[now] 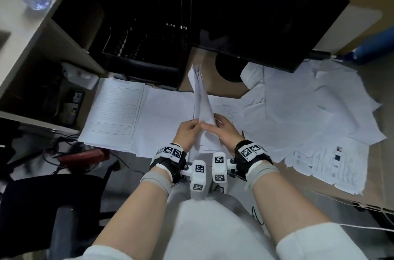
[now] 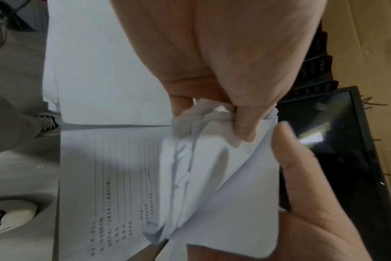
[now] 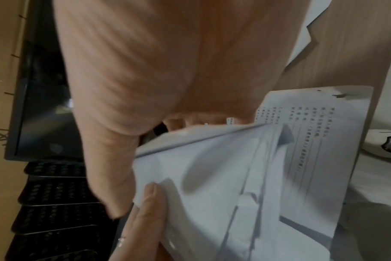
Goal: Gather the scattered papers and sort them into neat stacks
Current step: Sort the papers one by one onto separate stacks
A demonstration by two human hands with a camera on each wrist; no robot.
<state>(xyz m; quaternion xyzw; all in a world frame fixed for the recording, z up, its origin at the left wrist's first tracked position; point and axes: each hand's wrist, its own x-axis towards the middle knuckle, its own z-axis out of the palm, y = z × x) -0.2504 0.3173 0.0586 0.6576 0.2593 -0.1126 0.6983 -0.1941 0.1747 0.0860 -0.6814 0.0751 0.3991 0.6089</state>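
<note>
Hands: I am gripping the upright sheaf of white paper sheets (image 1: 201,97) with both, left hand (image 1: 188,132) and right hand (image 1: 225,132), above the worktop's (image 1: 362,178) near edge.
Risk: sheets are fanning unevenly; I judge loose ones could be slipping out.

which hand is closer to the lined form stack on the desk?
Left. The left hand holds the bundle just right of the lined form stack; the right hand grips the bundle's other side, farther away.
</note>
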